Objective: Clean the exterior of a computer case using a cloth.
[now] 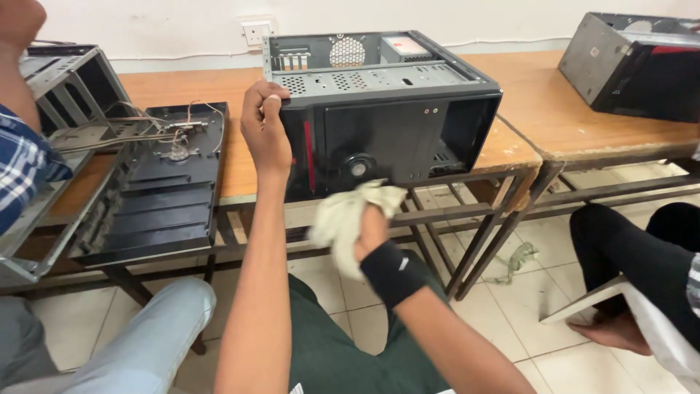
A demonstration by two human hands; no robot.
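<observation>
At frame centre, the black metal computer case (386,109) is gripped at its upper left corner by the left hand (264,120). A crumpled pale cloth (348,215) is clenched in the right hand (370,230) against the case's front.

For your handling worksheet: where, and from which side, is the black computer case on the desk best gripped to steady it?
Grip the computer case at its top front-left corner, coming from the left, as the left hand does: the square edge gives fingers purchase there, and the front panel stays free for the right hand's cloth.

Right hand (370,232) mostly buried in a pale cloth (343,219), fingers unseen. Second computer case (634,62) cut off by the top-right edge. Neighbour in a checked sleeve (20,171) cropped at left. Small greenish scrap (519,257) on the floor too blurred to identify.
</observation>
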